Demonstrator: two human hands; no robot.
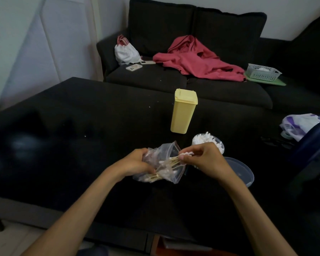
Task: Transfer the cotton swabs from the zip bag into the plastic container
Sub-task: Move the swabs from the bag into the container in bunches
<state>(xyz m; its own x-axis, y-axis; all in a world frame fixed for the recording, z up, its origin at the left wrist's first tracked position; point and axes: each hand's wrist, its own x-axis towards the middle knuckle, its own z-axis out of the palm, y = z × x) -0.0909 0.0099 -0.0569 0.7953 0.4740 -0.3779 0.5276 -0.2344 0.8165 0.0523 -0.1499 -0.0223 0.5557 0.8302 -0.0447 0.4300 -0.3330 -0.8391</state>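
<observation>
A clear zip bag lies crumpled on the dark surface, with wooden-stemmed cotton swabs inside. My left hand grips the bag's left side. My right hand pinches a small bunch of cotton swabs, whose stems reach back into the bag's open mouth. Just behind my right hand stands a round clear plastic container packed with upright swabs. Its clear lid lies to the right, partly hidden by my right wrist.
A tall yellow plastic box with a shut lid stands beyond the container. A blue object and a white-purple bag sit at the right edge. Behind, a dark sofa holds a red jacket, a white bag, phones and a mesh basket.
</observation>
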